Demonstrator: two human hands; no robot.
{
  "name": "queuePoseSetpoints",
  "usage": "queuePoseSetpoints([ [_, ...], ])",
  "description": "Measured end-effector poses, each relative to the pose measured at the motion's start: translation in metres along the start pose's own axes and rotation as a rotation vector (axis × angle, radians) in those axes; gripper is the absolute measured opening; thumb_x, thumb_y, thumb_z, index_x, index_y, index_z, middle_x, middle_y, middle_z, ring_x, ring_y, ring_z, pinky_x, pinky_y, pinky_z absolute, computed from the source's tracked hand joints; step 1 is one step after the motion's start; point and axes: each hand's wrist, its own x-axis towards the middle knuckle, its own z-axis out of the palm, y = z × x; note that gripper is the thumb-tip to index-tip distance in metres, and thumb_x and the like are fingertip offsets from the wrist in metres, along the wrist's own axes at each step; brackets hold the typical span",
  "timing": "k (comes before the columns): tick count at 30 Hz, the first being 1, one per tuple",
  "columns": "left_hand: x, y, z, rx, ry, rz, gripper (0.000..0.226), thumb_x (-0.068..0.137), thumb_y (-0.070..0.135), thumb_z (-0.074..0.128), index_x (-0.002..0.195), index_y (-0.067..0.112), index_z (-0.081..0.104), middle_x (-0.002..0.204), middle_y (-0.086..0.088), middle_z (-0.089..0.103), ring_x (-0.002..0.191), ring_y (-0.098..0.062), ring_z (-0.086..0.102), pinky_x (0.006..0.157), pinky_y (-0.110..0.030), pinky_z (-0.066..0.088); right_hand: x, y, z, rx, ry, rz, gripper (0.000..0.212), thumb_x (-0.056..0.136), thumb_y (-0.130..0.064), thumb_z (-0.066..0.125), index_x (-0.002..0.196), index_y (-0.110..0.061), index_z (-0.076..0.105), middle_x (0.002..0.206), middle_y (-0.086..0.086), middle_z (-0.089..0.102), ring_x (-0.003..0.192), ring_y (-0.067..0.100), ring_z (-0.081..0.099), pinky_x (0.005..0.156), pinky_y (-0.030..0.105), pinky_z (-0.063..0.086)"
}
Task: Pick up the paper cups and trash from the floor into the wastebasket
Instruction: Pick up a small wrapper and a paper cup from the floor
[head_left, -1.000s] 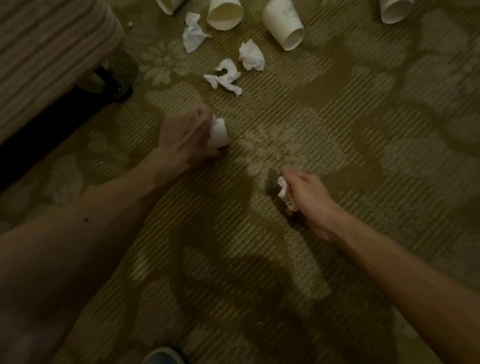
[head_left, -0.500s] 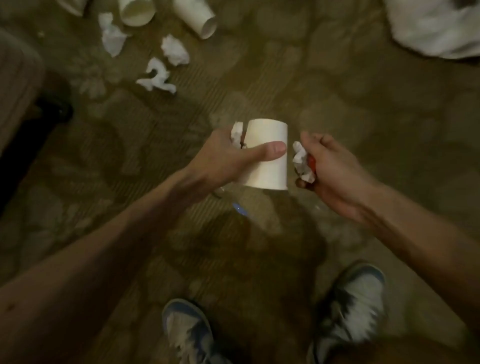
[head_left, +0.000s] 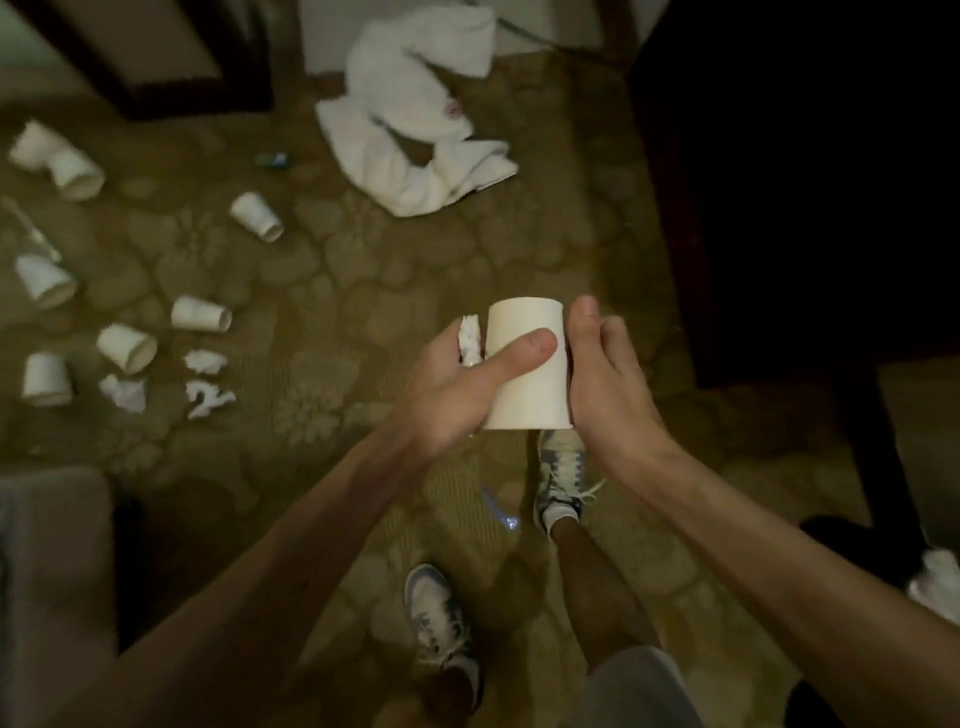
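My left hand (head_left: 441, 400) grips a white paper cup (head_left: 524, 379), thumb across its front, with the rim toward me. A crumpled tissue (head_left: 470, 339) is tucked in the same fingers beside the cup. The palm of my right hand (head_left: 608, 389) presses the cup's right side, fingers curled; the crumpled paper it carries is hidden behind it. Several more paper cups lie on the carpet at the left, among them one (head_left: 257, 217) and another (head_left: 127, 347). Tissue scraps (head_left: 207, 379) lie near them. No wastebasket is in view.
A white towel (head_left: 415, 124) lies heaped on the carpet ahead. Dark furniture (head_left: 805, 182) fills the right side, and a dark frame (head_left: 171, 78) stands at the top left. An upholstered seat (head_left: 52, 571) is at the bottom left. My shoes (head_left: 561, 478) are below my hands.
I have straightened up and turned right, so the littered cups slid to the left. My right hand closed in against the cup, and its crumpled paper went out of sight.
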Motion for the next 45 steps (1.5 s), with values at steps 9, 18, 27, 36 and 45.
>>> queuePoseSetpoints([
  [9,-0.048,-0.031,0.182,0.206,-0.277,-0.166,0.081,0.047,0.067,0.082,0.115,0.031,0.06,0.099,0.002,0.076,0.086,-0.019,0.075,0.069,-0.039,0.061,-0.098,0.079,-0.166,0.475,0.312,0.183,0.02,0.098,-0.017,0.034,0.09,-0.015,0.053,0.084,0.003,0.055,0.059,-0.005,0.054,0.051,0.015,0.045],
  [18,-0.056,-0.158,0.411,0.438,-0.494,-0.35,0.087,0.054,0.071,0.069,0.125,0.025,0.053,0.11,-0.006,0.07,0.089,-0.02,0.073,0.066,-0.035,0.06,-0.141,0.259,-0.327,0.628,0.665,0.299,0.015,0.099,-0.024,0.051,0.103,-0.038,0.048,0.095,-0.008,0.063,0.077,-0.004,0.064,0.059,0.018,0.053],
  [27,-0.003,-0.273,0.609,0.594,-0.532,-0.342,0.037,0.077,0.046,0.074,0.105,0.024,0.064,0.082,0.004,0.076,0.069,-0.007,0.072,0.049,-0.019,0.052,-0.1,0.422,-0.474,0.637,0.888,0.454,0.017,0.087,-0.036,0.068,0.079,-0.023,0.06,0.067,-0.01,0.068,0.064,0.002,0.064,0.062,0.022,0.053],
  [36,0.091,-0.388,0.728,0.897,-0.565,-0.227,0.06,0.08,0.06,0.071,0.123,0.021,0.058,0.112,-0.001,0.068,0.093,-0.017,0.069,0.074,-0.034,0.061,-0.021,0.547,-0.554,0.687,0.742,0.501,0.021,0.093,-0.019,0.051,0.077,-0.022,0.065,0.09,0.01,0.066,0.096,0.032,0.064,0.09,0.056,0.05],
  [45,0.135,-0.47,0.759,1.232,-0.854,-0.083,0.05,0.098,0.052,0.049,0.125,0.011,0.058,0.107,-0.009,0.067,0.108,-0.032,0.063,0.081,-0.033,0.05,0.02,0.644,-0.599,0.347,0.645,0.631,0.022,0.094,-0.035,0.064,0.102,-0.02,0.05,0.093,-0.004,0.059,0.083,0.009,0.057,0.067,0.018,0.046],
])
